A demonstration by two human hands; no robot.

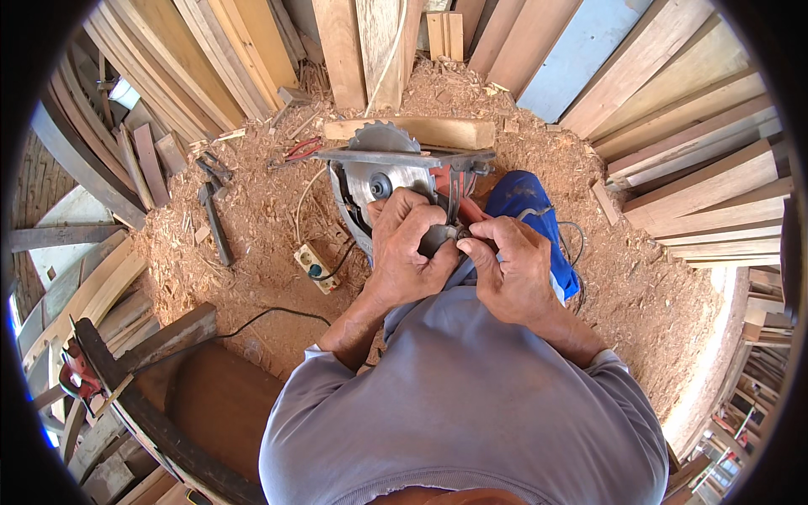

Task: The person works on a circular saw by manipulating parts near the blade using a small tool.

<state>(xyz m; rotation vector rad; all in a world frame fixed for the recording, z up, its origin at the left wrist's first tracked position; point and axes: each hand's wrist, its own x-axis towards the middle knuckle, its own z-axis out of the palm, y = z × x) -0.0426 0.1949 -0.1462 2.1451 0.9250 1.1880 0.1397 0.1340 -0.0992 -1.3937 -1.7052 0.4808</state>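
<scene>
In front of my body lies a circular saw (368, 178) with a red housing, turned so its toothed blade (385, 137) stands up through the base plate (370, 156). My left hand (406, 252) is against the near side of the saw, its fingers curled and its thumb bent around a dark rounded part (435, 239). My right hand (515, 265) meets it just to the right, thumb and forefinger pinched at a small dark metal piece by the saw. What exactly sits between those fingertips is too small and partly hidden to name.
Wood shavings cover the floor. On the left lie a hammer (215, 225) and a socket strip (315, 268) with a plug and cord. Red-handled pliers (303, 150) rest beside a wooden block (459, 132) behind the saw. Boards (341, 50) lean all around; a blue cloth (526, 202) is at right.
</scene>
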